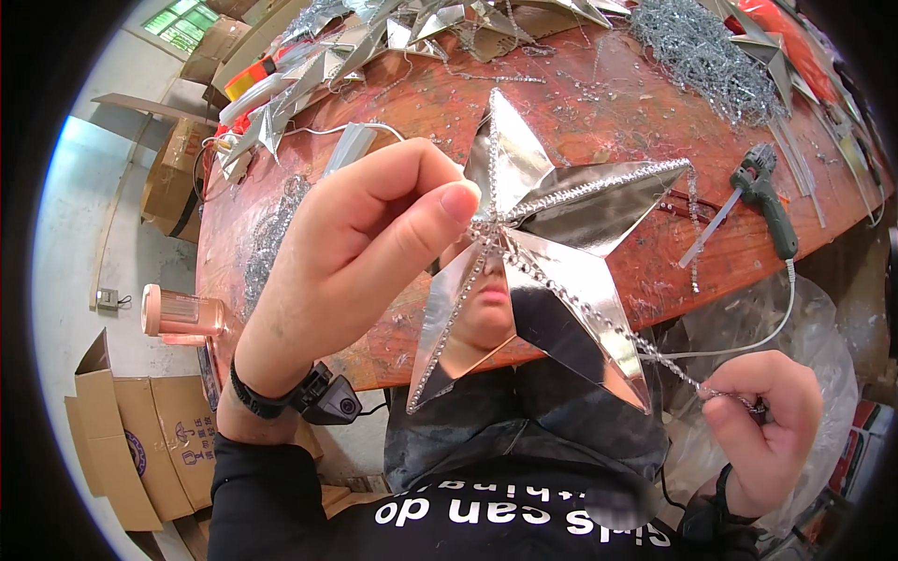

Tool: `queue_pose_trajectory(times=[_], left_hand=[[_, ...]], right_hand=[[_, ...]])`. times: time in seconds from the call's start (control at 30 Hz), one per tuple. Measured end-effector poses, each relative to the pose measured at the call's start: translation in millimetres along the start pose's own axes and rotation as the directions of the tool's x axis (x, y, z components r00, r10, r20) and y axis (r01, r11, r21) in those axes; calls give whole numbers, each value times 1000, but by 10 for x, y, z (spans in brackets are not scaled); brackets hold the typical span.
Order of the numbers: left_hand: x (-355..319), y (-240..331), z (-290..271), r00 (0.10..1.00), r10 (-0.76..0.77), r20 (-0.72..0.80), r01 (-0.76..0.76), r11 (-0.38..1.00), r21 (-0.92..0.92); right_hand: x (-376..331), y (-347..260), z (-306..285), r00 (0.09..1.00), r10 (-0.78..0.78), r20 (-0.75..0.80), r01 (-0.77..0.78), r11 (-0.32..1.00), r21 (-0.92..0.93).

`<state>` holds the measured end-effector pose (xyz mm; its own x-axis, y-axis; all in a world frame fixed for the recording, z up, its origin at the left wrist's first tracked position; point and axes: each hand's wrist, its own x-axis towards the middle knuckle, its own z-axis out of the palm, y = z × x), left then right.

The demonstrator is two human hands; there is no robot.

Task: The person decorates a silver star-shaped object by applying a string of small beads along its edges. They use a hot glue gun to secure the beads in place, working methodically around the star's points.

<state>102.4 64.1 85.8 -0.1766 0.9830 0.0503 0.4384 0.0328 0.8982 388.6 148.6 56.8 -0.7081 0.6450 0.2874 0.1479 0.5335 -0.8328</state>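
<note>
A shiny silver five-pointed star (571, 271) is raised above the near edge of the table, tilted toward me. Thumb and forefinger of my left hand (365, 243) are closed on it beside its centre, covering the left point. Sparkling silver bead trim lies along several of its ridges. From the centre a strand of bead chain (669, 363) stretches down to the right. My right hand (772, 421) pinches that strand between thumb and fingers, low at the right. A loose end of trim dangles from the star's right tip.
A green glue gun (772, 201) with a clear glue stick lies on the red-brown table (599, 103), its white cord trailing down. Tangled silver chain (697, 56) and more stars (402, 37) cover the far side. A pink cup (182, 313) and cardboard boxes (150, 435) are at left.
</note>
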Motion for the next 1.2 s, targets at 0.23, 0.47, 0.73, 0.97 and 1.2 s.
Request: queue_pose_trajectory(times=[0.23, 0.47, 0.73, 0.97, 1.2], left_hand=[[75, -57, 1, 990, 141, 0, -134, 937, 323], [126, -119, 88, 919, 394, 15, -333, 756, 564], [191, -127, 58, 923, 376, 78, -343, 718, 606], [133, -272, -48, 973, 197, -118, -171, 964, 202], [-91, -380, 5, 949, 306, 78, -310, 858, 409]], right_hand=[[26, -34, -51, 992, -72, 106, 75, 997, -19], [9, -26, 12, 999, -20, 33, 19, 999, 42], [-7, -102, -28, 995, 67, 68, -70, 996, 55], [-2, -111, -23, 992, 85, 93, -93, 993, 78], [-34, -27, -47, 1000, 3, 0, -3, 1000, -1]])
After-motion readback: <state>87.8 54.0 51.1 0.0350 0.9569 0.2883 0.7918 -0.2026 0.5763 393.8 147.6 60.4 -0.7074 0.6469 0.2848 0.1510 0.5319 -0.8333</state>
